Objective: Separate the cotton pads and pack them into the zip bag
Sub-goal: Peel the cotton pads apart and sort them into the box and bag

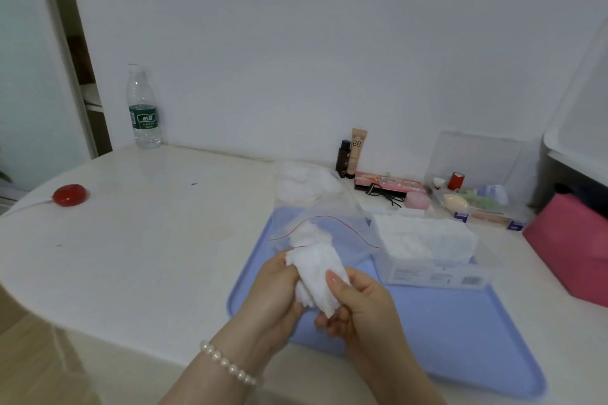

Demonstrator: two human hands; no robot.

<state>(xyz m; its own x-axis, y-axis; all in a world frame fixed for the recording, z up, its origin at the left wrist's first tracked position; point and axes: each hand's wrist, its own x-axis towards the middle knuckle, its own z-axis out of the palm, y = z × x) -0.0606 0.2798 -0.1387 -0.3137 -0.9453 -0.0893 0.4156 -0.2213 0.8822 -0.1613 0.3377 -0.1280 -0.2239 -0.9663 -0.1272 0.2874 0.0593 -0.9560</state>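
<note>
A bunch of white cotton pads (317,276) is held between my two hands above the blue tray (460,332). My left hand (276,293) grips the bunch from the left, and my right hand (358,302) grips it from the right with the thumb on top. The clear zip bag (329,207) with a red seal line lies open just beyond my hands, with several pads inside at its far end. A clear box of stacked cotton pads (424,240) stands to the right of the bag.
A water bottle (143,107) stands at the back left and a red round object (70,195) lies at the left. Cosmetics (352,154), a palette (390,184) and a clear organiser (473,194) line the back right. A pink box (572,250) sits at the far right.
</note>
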